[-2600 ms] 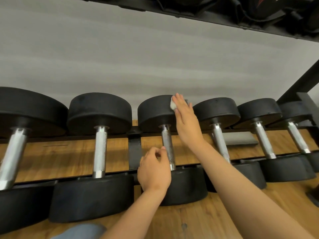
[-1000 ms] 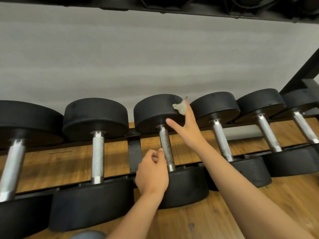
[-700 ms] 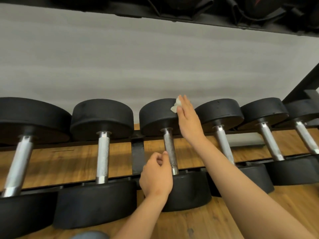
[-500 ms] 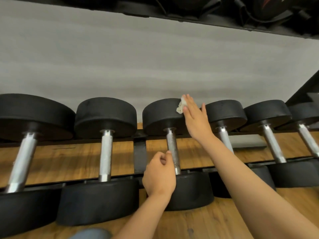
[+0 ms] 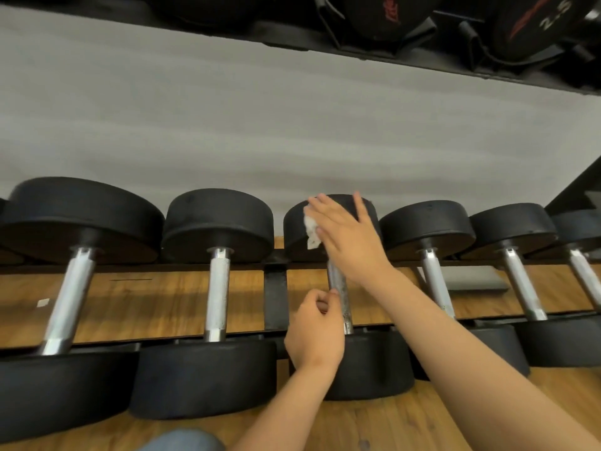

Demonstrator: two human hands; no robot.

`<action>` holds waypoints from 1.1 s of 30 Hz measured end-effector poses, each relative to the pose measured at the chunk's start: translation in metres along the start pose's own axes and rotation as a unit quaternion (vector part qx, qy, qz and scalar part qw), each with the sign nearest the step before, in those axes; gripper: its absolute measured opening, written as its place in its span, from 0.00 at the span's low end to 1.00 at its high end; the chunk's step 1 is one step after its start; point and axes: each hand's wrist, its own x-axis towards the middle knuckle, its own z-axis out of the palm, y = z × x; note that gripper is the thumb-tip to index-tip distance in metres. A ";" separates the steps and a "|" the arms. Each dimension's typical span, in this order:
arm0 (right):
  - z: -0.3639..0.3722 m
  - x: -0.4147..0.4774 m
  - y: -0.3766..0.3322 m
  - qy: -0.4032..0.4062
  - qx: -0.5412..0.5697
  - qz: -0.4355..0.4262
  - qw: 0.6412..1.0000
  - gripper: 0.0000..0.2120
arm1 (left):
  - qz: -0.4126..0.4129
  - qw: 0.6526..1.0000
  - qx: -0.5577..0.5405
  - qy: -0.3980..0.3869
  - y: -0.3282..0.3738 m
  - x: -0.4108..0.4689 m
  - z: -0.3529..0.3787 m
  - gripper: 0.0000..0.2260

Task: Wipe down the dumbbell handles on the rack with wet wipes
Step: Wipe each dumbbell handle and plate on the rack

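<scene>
Several black dumbbells with silver handles lie side by side on a low black rack (image 5: pixel 275 288) over wood flooring. My right hand (image 5: pixel 348 239) presses a crumpled white wet wipe (image 5: pixel 311 231) against the far head (image 5: pixel 297 229) of the middle dumbbell, fingers spread over it. My left hand (image 5: pixel 317 333) curls around the lower part of that dumbbell's handle (image 5: pixel 338 291), just above its near head (image 5: pixel 370 366). The top of the handle is hidden behind my right hand.
Neighbouring dumbbell handles stand to the left (image 5: pixel 217 294) and right (image 5: pixel 435 288). A grey wall rises behind the rack. An upper shelf (image 5: pixel 422 56) holds black weights. A dark frame post (image 5: pixel 579 187) slants at the far right. A grey pad (image 5: pixel 471 278) lies on the floor.
My right hand with the wipe has slid left and down across the far head of the middle dumbbell. My left hand keeps its grip on the handle.
</scene>
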 end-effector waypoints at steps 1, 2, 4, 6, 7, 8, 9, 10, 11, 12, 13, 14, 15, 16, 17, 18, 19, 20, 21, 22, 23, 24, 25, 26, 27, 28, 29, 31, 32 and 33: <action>-0.002 0.003 0.006 0.010 0.010 0.049 0.999 0.21 | 0.001 1.000 -0.015 0.002 0.000 0.000 0.000 0.14; -0.005 0.006 0.009 0.018 0.018 0.098 0.995 0.21 | 0.002 1.000 -0.028 0.004 -0.001 0.000 0.000 0.14; -0.008 0.007 0.010 0.017 0.016 0.122 0.992 0.22 | 0.002 0.999 -0.044 0.008 -0.003 0.000 0.001 0.13; -0.009 -0.001 0.012 -0.011 0.015 0.064 0.998 0.22 | 0.002 0.997 -0.071 0.016 -0.001 0.002 0.001 0.07; -0.011 -0.006 0.013 -0.015 0.036 0.042 0.998 0.21 | 0.021 0.995 -0.090 0.027 0.002 0.004 -0.001 0.04; -0.011 -0.009 0.015 -0.009 0.074 0.041 0.996 0.21 | 0.070 0.992 -0.094 0.051 0.006 0.008 -0.004 0.07; -0.010 -0.011 0.017 0.005 0.128 0.059 0.990 0.21 | 0.146 0.983 -0.080 0.080 0.011 0.014 -0.009 0.13; -0.008 -0.012 0.018 0.024 0.194 0.089 0.977 0.22 | 0.227 0.968 -0.051 0.099 0.016 0.022 -0.014 0.18; -0.007 -0.011 0.017 0.047 0.255 0.116 0.959 0.23 | 0.300 0.949 -0.017 0.100 0.022 0.032 -0.019 0.21; -0.005 -0.010 0.014 0.072 0.301 0.137 0.941 0.23 | 0.356 0.930 0.022 0.085 0.028 0.042 -0.025 0.24; -0.005 -0.009 0.012 0.096 0.326 0.153 0.928 0.21 | 0.394 0.915 0.060 0.062 0.033 0.051 -0.030 0.26; -0.005 -0.008 0.009 0.115 0.337 0.167 0.919 0.19 | 0.420 0.902 0.092 0.034 0.037 0.059 -0.034 0.27; -0.006 -0.007 0.008 0.130 0.338 0.177 0.915 0.16 | 0.441 0.889 0.120 0.008 0.041 0.066 -0.036 0.27; -0.007 -0.006 0.008 0.143 0.335 0.187 0.912 0.15 | 0.457 0.878 0.139 -0.015 0.043 0.072 -0.037 0.27; -0.010 -0.006 0.007 0.153 0.331 0.196 0.910 0.13 | 0.464 0.872 0.151 -0.039 0.046 0.077 -0.038 0.27; -0.011 -0.006 0.008 0.159 0.330 0.203 0.908 0.13 | 0.459 0.872 0.159 -0.061 0.048 0.081 -0.038 0.27; -0.014 -0.008 0.008 0.155 0.334 0.207 0.906 0.15 | 0.448 0.875 0.163 -0.080 0.049 0.084 -0.037 0.28; -0.018 -0.013 0.007 0.139 0.346 0.211 0.903 0.18 | 0.441 0.876 0.175 -0.091 0.048 0.086 -0.036 0.29; -0.022 -0.020 0.006 0.115 0.367 0.218 0.897 0.21 | 0.446 0.867 0.202 -0.091 0.046 0.086 -0.034 0.30; -0.025 -0.030 0.003 0.094 0.393 0.227 0.886 0.23 | 0.462 0.850 0.242 -0.078 0.045 0.088 -0.032 0.31; -0.028 -0.042 0.000 0.083 0.415 0.236 0.875 0.24 | 0.479 0.829 0.284 -0.061 0.045 0.090 -0.030 0.31; -0.028 -0.056 -0.005 0.080 0.426 0.246 0.867 0.24 | 0.488 0.811 0.319 -0.043 0.047 0.094 -0.027 0.32; -0.026 -0.071 -0.011 0.078 0.423 0.258 0.865 0.23 | 0.488 0.801 0.345 -0.029 0.051 0.097 -0.026 0.33; -0.022 -0.086 -0.016 0.073 0.413 0.271 0.866 0.22 | 0.480 0.801 0.358 -0.020 0.055 0.100 -0.024 0.36; -0.017 -0.100 -0.022 0.068 0.393 0.280 0.874 0.21 | 0.468 0.806 0.361 -0.016 0.055 0.098 -0.021 0.39; -0.011 -0.113 -0.026 0.064 0.366 0.280 0.885 0.20 | 0.459 0.815 0.353 -0.011 0.049 0.094 -0.019 0.43; -0.006 -0.123 -0.030 0.064 0.337 0.274 0.899 0.19 | 0.453 0.824 0.340 -0.004 0.037 0.088 -0.016 0.46; 0.002 -0.133 -0.033 0.068 0.296 0.262 0.916 0.18 | 0.437 0.836 0.333 0.009 0.014 0.077 -0.014 0.50; 0.004 -0.134 -0.033 0.068 0.290 0.263 0.918 0.18 | 0.432 0.841 0.326 0.008 0.013 0.079 -0.015 0.51; 0.004 -0.134 -0.033 0.066 0.292 0.270 0.915 0.18 | 0.425 0.848 0.317 0.003 0.019 0.084 -0.016 0.51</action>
